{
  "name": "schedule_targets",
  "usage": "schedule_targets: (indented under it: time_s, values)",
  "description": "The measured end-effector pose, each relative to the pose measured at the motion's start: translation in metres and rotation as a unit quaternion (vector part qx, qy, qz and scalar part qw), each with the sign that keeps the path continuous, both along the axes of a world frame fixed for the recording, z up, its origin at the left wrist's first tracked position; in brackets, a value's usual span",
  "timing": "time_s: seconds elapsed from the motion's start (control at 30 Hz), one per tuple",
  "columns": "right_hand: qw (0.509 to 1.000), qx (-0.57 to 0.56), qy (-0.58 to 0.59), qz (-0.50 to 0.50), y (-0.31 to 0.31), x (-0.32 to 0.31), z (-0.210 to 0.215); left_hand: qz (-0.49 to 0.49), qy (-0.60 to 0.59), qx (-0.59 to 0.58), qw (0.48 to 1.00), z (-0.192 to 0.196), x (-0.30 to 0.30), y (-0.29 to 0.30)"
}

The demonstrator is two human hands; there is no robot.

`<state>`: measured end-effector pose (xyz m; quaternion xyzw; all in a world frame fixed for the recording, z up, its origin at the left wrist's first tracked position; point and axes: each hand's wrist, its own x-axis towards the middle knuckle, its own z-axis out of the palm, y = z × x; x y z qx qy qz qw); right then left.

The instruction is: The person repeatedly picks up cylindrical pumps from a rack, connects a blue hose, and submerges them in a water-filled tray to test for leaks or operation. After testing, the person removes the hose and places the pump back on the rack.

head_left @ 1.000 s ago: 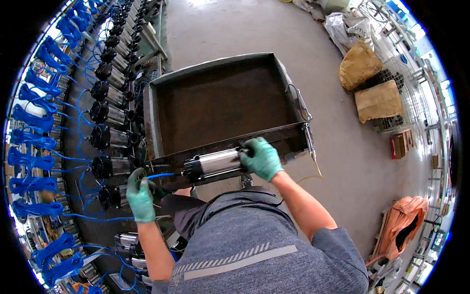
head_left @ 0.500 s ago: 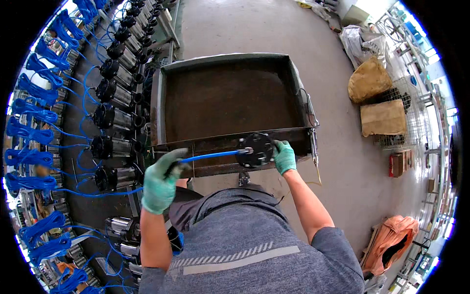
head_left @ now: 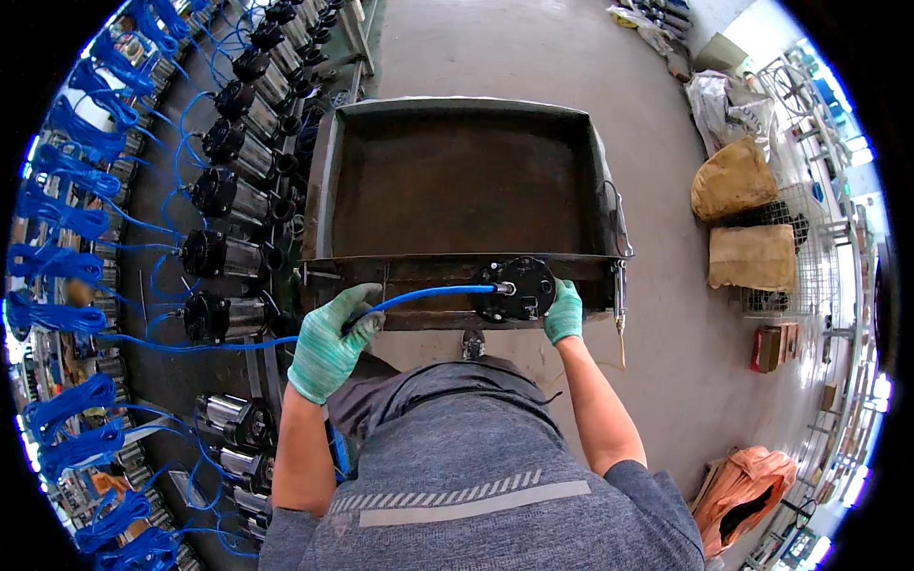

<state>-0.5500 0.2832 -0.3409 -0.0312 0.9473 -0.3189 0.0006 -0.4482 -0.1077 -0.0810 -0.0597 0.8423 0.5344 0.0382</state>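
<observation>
The green-gloved left hand (head_left: 327,344) has its fingers closed around a thin blue cable (head_left: 433,294). The green-gloved right hand (head_left: 565,312) grips the round black motor end (head_left: 515,288), held just over the near rim of a dark rectangular metal tray (head_left: 324,190).

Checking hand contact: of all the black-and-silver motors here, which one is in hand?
The motor at the tray's near rim, end-on, gripped by the right hand; the rest sit racked at left.
</observation>
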Motion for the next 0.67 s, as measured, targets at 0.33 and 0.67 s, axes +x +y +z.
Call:
schedule_targets:
  time_s: [0.33,0.67]
  values:
    - [0.958,-0.265,-0.100,-0.037,-0.002,-0.004,0.014,-0.020,0.071,-0.180,0.981,-0.025,0.035,-0.028]
    - [0.796,-0.449,-0.397,0.079,-0.019,-0.032,0.051,0.347,0.061,0.088,0.932,-0.009,0.095,-0.076]
